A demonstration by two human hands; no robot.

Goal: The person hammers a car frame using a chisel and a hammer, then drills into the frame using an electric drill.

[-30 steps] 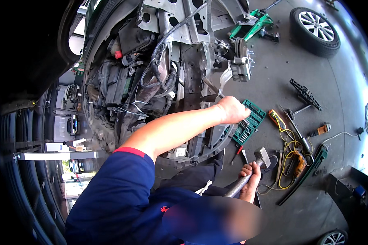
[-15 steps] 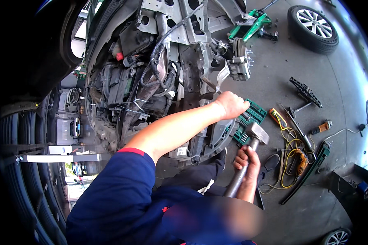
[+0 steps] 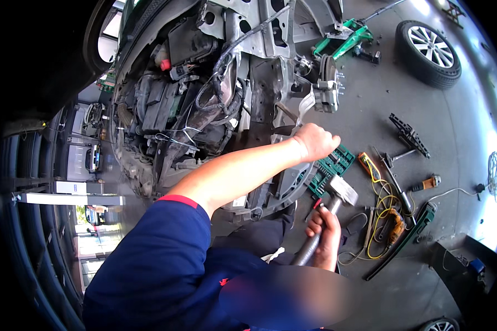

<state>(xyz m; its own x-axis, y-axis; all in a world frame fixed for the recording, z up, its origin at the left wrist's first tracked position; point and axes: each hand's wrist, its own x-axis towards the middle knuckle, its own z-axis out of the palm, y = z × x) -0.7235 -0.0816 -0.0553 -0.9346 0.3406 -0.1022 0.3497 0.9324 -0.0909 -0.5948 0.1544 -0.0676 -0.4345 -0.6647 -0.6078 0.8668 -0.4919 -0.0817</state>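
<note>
My left arm reaches across the stripped front end of a car. At its end my left hand is closed in a fist beside the bare metal frame rail. What the fist grips, if anything, is hidden; a flat metal bar shows just beyond it. Lower down, my right hand wraps round the grey handle of a sledgehammer, its blocky head tilted up to the right. Under and behind the hammer head, a green socket set case lies open.
A brake disc and hub stick out from the car. On the floor are a green floor jack, a wheel, a jack stand, an orange drill, yellow cable and a long green bar.
The whole view has shifted slightly. The hammer has come a little lower and left, its head turned. My left fist stays in nearly the same place.
</note>
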